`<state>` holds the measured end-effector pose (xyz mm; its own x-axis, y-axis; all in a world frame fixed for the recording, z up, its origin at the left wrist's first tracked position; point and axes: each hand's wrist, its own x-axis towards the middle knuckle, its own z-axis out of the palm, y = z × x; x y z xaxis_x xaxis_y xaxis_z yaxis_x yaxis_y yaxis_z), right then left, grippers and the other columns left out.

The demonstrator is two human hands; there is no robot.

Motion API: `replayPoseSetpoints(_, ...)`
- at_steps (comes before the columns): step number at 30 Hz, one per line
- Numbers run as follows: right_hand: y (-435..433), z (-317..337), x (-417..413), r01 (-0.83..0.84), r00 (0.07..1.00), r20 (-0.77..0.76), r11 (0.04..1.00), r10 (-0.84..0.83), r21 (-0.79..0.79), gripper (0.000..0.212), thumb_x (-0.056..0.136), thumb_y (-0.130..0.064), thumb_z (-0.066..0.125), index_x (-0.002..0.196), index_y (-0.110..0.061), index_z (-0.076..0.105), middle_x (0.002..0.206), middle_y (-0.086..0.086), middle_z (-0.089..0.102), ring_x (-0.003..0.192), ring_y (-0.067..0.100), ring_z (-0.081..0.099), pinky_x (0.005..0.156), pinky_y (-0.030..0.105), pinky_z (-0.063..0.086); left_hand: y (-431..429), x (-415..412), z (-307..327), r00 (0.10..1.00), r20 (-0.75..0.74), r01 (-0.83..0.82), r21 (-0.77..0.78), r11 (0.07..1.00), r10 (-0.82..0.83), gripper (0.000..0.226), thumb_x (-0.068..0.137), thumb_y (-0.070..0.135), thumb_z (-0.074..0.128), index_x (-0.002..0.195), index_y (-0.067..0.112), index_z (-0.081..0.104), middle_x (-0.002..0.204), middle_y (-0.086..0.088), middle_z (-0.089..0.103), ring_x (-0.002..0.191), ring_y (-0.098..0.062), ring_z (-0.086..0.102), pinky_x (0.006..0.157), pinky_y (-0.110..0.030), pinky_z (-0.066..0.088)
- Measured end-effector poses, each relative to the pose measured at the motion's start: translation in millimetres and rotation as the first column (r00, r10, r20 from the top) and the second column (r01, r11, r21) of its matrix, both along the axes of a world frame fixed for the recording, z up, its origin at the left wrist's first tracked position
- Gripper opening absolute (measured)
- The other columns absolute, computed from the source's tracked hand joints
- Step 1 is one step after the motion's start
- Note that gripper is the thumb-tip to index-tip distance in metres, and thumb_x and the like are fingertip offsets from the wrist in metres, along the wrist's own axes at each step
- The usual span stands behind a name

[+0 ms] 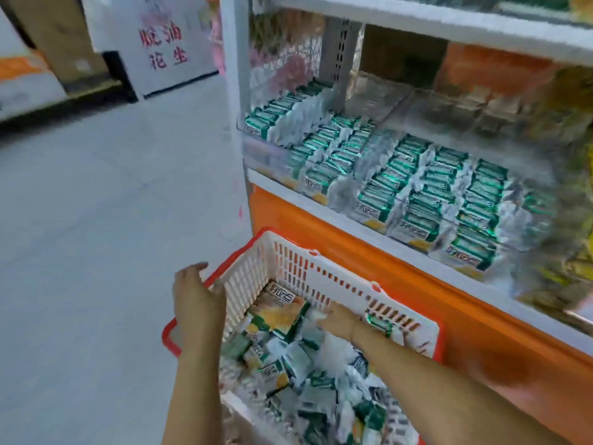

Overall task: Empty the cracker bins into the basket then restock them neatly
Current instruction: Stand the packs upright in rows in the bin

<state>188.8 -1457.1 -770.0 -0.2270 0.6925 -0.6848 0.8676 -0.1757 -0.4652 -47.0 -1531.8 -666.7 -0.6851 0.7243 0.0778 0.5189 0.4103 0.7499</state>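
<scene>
On a white panel at the back, two rows of red Chinese characters are printed; blur prevents a sure reading. White stylised characters are carried on the green band of each green-and-silver foil cracker packet, with yellow cracker artwork below, but the brand cannot be made out.

Clear plastic cracker bins are set side by side on a white shelf with an orange base panel, and they are filled with shelved packets stood in tight rows.

Below the shelf, a white slotted plastic basket with a red rim is held close to the orange panel. Loose packets of the same kind are heaped in it at all angles.

The left hand is placed at the basket's left rim with fingers spread and relaxed. The right hand is laid on the heap by the far wall; whether anything is pinched cannot be told.
</scene>
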Motion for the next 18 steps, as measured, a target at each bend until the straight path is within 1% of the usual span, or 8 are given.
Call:
replayPoseSetpoints(2,9,-21,-9,0.06,0.998,0.001,0.996,-0.06,-0.061,0.036,0.096,-0.031,0.055,0.126,-0.01,0.051,0.111,-0.002,0.051,0.099,0.014,0.055,0.086,0.027,0.038,2,-10,-11,1.0,-0.011,0.01,-0.022,1.0,-0.01,0.042,0.085,0.004,0.062,0.126,0.005,0.054,0.131,-0.016,0.049,0.122,-0.032,0.047,0.097,-0.038,0.038)
replayPoseSetpoints(6,34,-41,-36,0.349,0.933,-0.036,0.926,-0.358,-0.143,0.023,0.09,-0.027,0.066,0.078,-0.013,0.052,0.081,0.006,0.051,0.07,0.016,0.052,0.077,0.034,0.038,-3,-9,-40,0.999,0.009,0.032,-0.145,0.989,-0.031,0.043,0.088,0.011,0.059,0.131,0.009,0.052,0.134,-0.009,0.047,0.116,-0.029,0.052,0.083,-0.034,0.042)
replayPoseSetpoints(7,40,-47,-42,0.409,0.904,-0.055,0.896,-0.423,-0.173,0.023,0.088,-0.028,0.069,0.09,-0.007,0.058,0.093,0.013,0.056,0.08,0.022,0.058,0.08,0.035,0.04,-5,-8,-48,0.999,-0.008,0.031,-0.167,0.986,-0.033,0.042,0.087,0.012,0.06,0.129,0.01,0.054,0.133,-0.007,0.048,0.112,-0.029,0.055,0.077,-0.032,0.042)
replayPoseSetpoints(9,52,-66,-53,0.468,0.867,-0.058,0.848,-0.495,-0.251,0.067,0.083,-0.033,0.073,0.135,0.001,0.046,0.141,0.017,0.045,0.122,0.032,0.051,0.098,0.034,0.041,-5,-9,-59,0.999,-0.044,0.02,-0.163,0.987,-0.027,0.04,0.085,0.013,0.063,0.124,0.01,0.059,0.132,-0.005,0.049,0.106,-0.027,0.058,0.072,-0.031,0.044)
replayPoseSetpoints(11,58,-81,-62,0.488,0.827,-0.102,0.795,-0.553,-0.361,0.081,0.083,-0.032,0.073,0.146,0.0,0.033,0.153,0.015,0.031,0.133,0.032,0.042,0.106,0.039,0.039,-1,-12,-64,0.999,-0.042,-0.001,-0.139,0.99,-0.005,0.037,0.083,0.01,0.065,0.119,0.01,0.062,0.128,-0.004,0.05,0.103,-0.026,0.059,0.071,-0.029,0.042)
replayPoseSetpoints(14,58,-82,-73,0.613,0.705,-0.101,0.676,-0.702,-0.409,0.065,0.085,-0.024,0.072,0.139,-0.001,0.044,0.146,0.017,0.041,0.098,0.024,0.061,0.073,0.028,0.05,2,-15,-66,0.999,-0.034,-0.003,-0.102,0.995,-0.001,0.032,0.081,0.006,0.065,0.113,0.009,0.064,0.121,-0.006,0.053,0.101,-0.026,0.059,0.072,-0.025,0.037)
replayPoseSetpoints(16,56,-82,-76,0.624,0.664,-0.086,0.614,-0.742,-0.482,0.056,0.081,-0.028,0.077,0.13,-0.011,0.054,0.131,0.013,0.056,0.055,0.012,0.042,0.046,0.022,0.037,2,-15,-65,0.999,-0.046,-0.022,-0.104,0.994,0.018,0.031,0.081,0.008,0.065,0.112,0.011,0.065,0.119,-0.004,0.054,0.097,-0.024,0.06,0.068,-0.024,0.035)
replayPoseSetpoints(18,54,-83,-77,0.594,0.688,-0.067,0.614,-0.722,-0.519,0.059,0.079,-0.034,0.077,0.13,-0.017,0.055,0.093,0.005,0.06,0.047,0.009,0.027,0.041,0.019,0.03,3,-15,-65,0.998,-0.05,-0.033,-0.11,0.993,0.027,0.031,0.081,0.009,0.064,0.111,0.013,0.065,0.118,-0.003,0.055,0.095,-0.023,0.06,0.066,-0.024,0.034)
